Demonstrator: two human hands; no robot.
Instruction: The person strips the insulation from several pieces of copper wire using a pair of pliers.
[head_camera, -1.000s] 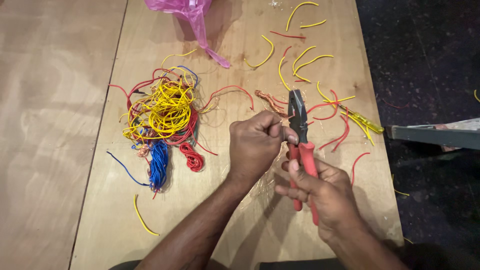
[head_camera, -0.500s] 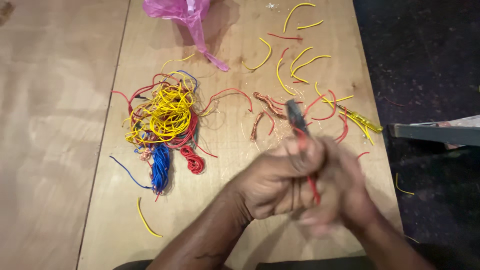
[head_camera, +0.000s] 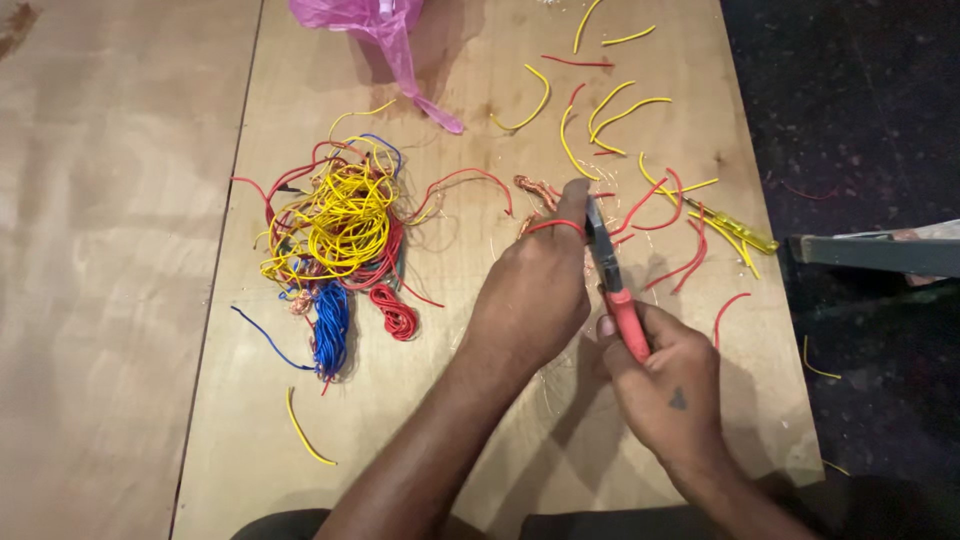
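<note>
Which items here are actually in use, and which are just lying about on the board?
In use:
left hand
right hand
red-handled pliers
short red wire

Lying about:
tangled wire bundle
pink plastic bag
yellow-handled screwdriver
cut yellow and red wire pieces
wooden board

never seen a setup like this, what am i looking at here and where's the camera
No machine here: these are a person's two bare hands, filmed by a camera worn on the head, looking down at a plywood table. The right hand holds red-handled pliers, nose pointing away. The left hand holds a short red wire looped over a finger beside the pliers' nose. To the left lies a tangle of wires, yellow, red and blue. Cut wire pieces are scattered ahead, with a yellow screwdriver at the right and a pink bag at the top.
</note>
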